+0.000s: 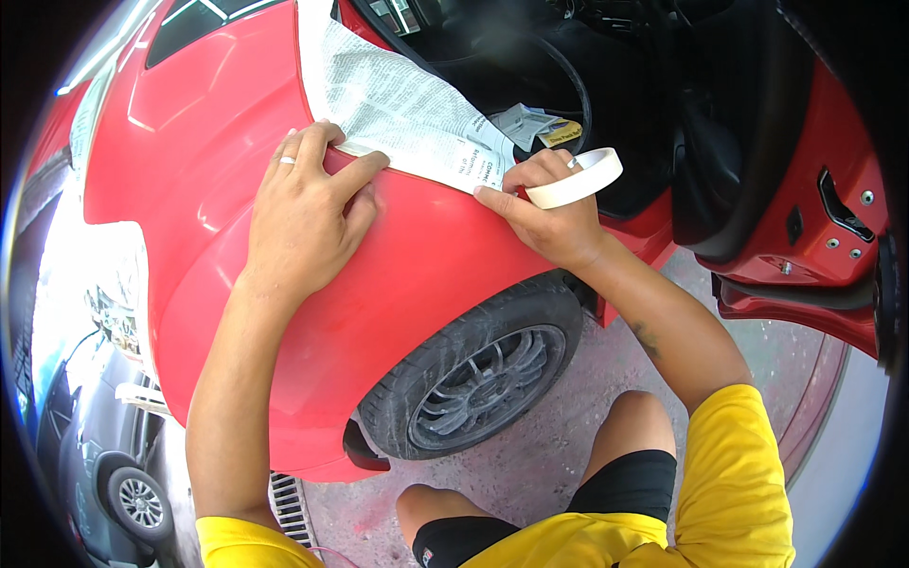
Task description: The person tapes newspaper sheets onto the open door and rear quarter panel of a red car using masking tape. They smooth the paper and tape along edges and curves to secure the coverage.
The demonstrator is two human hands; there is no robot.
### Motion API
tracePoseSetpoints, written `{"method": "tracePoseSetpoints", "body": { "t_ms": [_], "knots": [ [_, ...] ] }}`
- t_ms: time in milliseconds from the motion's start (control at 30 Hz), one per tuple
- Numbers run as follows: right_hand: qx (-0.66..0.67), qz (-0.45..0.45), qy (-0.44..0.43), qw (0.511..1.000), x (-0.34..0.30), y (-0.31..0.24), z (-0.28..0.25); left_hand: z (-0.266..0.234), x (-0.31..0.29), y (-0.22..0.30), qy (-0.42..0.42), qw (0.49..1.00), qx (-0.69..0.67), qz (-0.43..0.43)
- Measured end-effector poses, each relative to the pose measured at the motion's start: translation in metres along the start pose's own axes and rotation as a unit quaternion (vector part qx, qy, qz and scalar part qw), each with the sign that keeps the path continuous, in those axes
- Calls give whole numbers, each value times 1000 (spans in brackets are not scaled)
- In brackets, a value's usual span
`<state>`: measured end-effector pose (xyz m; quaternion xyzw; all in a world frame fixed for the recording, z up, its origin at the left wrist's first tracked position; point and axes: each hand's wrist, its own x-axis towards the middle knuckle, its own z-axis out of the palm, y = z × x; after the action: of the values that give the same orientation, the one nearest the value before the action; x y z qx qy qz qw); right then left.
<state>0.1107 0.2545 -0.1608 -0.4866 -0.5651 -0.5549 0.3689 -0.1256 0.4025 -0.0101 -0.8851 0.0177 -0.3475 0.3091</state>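
Note:
A sheet of newspaper [398,109] lies along the upper edge of a red car fender [417,256], toward the open cabin. My left hand [308,208], a ring on one finger, rests on the fender with its fingers apart. Its fingertips press at the paper's near edge. A roll of cream-white masking tape [573,191] hangs in my right hand [559,222], whose fingers are closed around it. The right thumb and fingertips meet the newspaper's right corner. Whether a strip of tape runs along the paper's edge I cannot tell.
Below the fender is a black tyre with a grey wheel [483,388]. An open red door [814,218] stands at the right. Papers [525,123] lie inside the cabin near the steering wheel [579,85]. A dark grey car [109,454] is at the lower left, beside a floor grate [290,502].

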Motion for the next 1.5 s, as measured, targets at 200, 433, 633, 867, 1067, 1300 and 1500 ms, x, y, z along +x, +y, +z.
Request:
{"method": "tracePoseSetpoints", "body": {
  "t_ms": [200,433,633,867,1067,1300,1500],
  "knots": [
    [-14,-7,-5,1000,-2,-2,3,1,1,1,-5,1000,-1,-5],
    [-30,-8,-21,999,3,-3,4,2,1,1,-8,1000,2,-9],
    [-55,-17,-42,997,8,-2,0,3,1,3,14,1000,-7,-4],
    [-69,-20,-45,996,8,-2,2,4,0,3,3,1000,10,-12],
    [-49,0,-49,998,10,2,2,19,1,26,21,992,93,85],
    [3,22,-28,999,-7,13,-1,40,8,43,-23,996,13,85],
    [5,36,-12,999,-16,15,0,45,56,36,52,992,43,109]
  ]
}}
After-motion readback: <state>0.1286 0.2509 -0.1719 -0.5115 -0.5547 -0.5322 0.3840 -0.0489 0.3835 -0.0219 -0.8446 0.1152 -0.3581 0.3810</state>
